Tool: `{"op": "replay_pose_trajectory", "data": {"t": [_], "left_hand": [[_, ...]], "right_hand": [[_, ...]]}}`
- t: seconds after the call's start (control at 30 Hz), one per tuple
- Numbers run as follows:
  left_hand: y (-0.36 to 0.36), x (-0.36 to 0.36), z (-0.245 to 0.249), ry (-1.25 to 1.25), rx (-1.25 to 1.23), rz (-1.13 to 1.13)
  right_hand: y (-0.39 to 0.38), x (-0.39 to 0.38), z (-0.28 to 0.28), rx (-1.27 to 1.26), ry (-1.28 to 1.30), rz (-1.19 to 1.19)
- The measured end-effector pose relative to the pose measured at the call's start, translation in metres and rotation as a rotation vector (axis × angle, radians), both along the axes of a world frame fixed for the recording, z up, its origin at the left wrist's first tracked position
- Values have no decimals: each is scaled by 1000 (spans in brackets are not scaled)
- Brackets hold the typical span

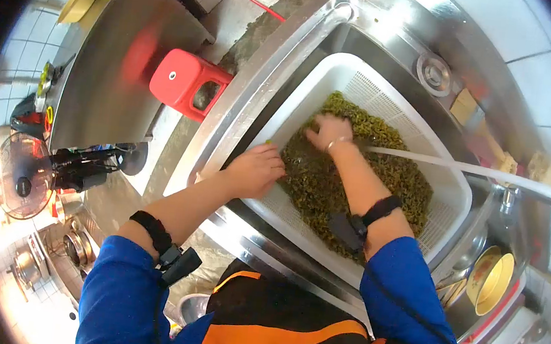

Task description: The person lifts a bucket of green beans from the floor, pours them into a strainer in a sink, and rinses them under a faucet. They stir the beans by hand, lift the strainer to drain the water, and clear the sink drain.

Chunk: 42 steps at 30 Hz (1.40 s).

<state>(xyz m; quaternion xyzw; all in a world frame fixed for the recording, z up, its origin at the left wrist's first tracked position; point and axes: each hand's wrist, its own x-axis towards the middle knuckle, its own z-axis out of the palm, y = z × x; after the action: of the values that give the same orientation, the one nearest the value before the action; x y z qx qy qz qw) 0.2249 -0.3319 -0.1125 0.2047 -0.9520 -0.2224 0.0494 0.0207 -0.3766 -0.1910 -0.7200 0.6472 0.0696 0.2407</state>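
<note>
A white perforated plastic basket (445,184) sits inside a steel sink (340,41). Many small green-brown pieces (383,173) fill its middle. My right hand (329,132) rests on the upper part of the pile, its fingers spread and a ring or bracelet-like band at the wrist. My left hand (257,169) lies over the basket's left rim, fingers close together, the tips near the edge of the pile; whether they grip the rim is hard to tell. From the right, a whitish stream or tube (424,159) reaches the pile beside my right wrist.
A red stool (181,81) stands left of the sink, near a steel table (109,60). Yellow bowls (489,280) are at the lower right. A round metal drain piece (434,74) lies on the sink's back ledge. A fan (25,176) stands at far left.
</note>
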Motion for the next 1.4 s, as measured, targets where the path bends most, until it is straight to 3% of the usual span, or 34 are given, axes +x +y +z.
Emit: {"op": "replay_pose_trajectory", "data": {"t": [0.07,0.1,0.2,0.3,0.37,0.47,0.5,0.53,0.57,0.6,0.63,0.7,0.83,0.9,1.03,1.1,1.13,1.2,1.23,1.3,1.4], "left_hand": [[1,-3,2,-82,-46,-22],[0,-3,3,-175,-91,-51],[-1,1,-2,-130,-31,-129],[2,1,-1,-97,65,-158],[1,0,-3,-94,52,-150],[0,0,2,-105,34,-140],[-1,0,4,-110,27,-137],[0,-1,3,-111,20,-138],[1,0,0,-68,45,-122],[1,0,-2,-24,75,-107],[0,0,-1,-29,78,-115],[2,1,0,-82,41,-76],[1,-2,0,-43,0,-70],[0,-2,0,9,-1,-56],[1,-3,3,-21,30,-44],[-1,-5,4,-79,29,-43],[-1,-5,5,-78,24,-43],[0,-6,7,-28,16,-29],[-2,-6,6,-34,13,-31],[1,-4,2,-56,-21,-36],[0,-4,2,-41,-1,-55]], "right_hand": [[24,7,15,243,29,165],[38,6,25,239,32,255],[64,-18,56,253,-21,428],[61,-52,83,313,193,454],[56,-54,101,349,514,511],[63,-22,81,-60,85,450],[65,-1,54,-144,-72,568],[67,25,48,15,-146,682],[79,41,36,-119,-322,776],[88,57,-3,-78,-381,783],[85,56,-3,-79,-386,774],[69,47,-3,-144,-113,789],[39,-14,-2,-164,298,519],[32,-50,23,-174,337,436],[59,-23,85,-92,416,351],[77,14,82,4,277,489],[88,29,66,88,15,531],[117,52,-4,-239,-334,584],[108,48,-3,-244,-339,582],[84,29,0,-69,9,602],[51,-10,17,23,228,445]]}}
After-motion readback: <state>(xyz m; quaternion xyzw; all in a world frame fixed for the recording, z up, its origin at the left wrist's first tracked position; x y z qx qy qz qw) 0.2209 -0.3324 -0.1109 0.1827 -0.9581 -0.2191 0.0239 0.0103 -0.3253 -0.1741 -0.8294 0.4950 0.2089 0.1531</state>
